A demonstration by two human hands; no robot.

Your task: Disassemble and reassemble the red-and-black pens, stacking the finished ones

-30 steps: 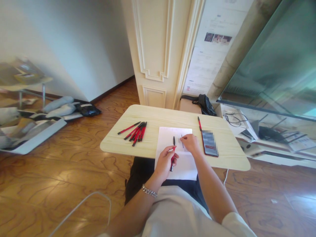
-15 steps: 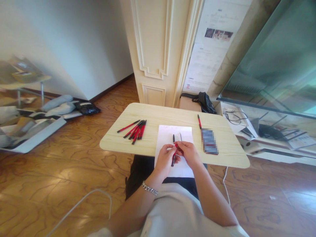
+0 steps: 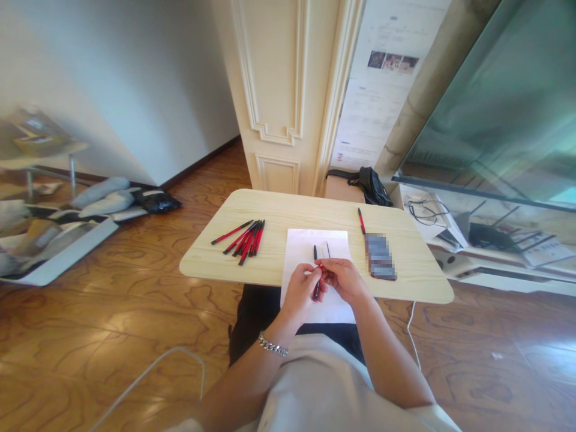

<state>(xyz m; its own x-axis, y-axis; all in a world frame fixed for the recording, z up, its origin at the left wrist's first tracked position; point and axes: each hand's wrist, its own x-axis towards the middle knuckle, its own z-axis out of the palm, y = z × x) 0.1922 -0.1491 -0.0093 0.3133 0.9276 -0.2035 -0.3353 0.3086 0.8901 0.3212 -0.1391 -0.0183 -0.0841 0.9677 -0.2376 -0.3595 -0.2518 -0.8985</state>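
Over the near part of a white sheet of paper [image 3: 310,243], my left hand [image 3: 300,289] and my right hand [image 3: 344,279] meet, both closed on one red and black pen [image 3: 317,289]. Its lower end points down toward me between the hands. Two small loose pen parts lie on the paper just beyond my fingers: a black piece [image 3: 315,252] and a thin pale one [image 3: 328,249]. A metal bracelet [image 3: 272,347] circles my left wrist.
A bundle of several red and black pens [image 3: 245,237] lies on the left of the light wooden table [image 3: 274,207]. One more red pen [image 3: 361,221] and a phone [image 3: 380,256] lie at the right. A black bag [image 3: 371,186] sits behind the table.
My right hand left the loose parts on the paper and came back to the pen in my left hand; both hands now grip it close together.
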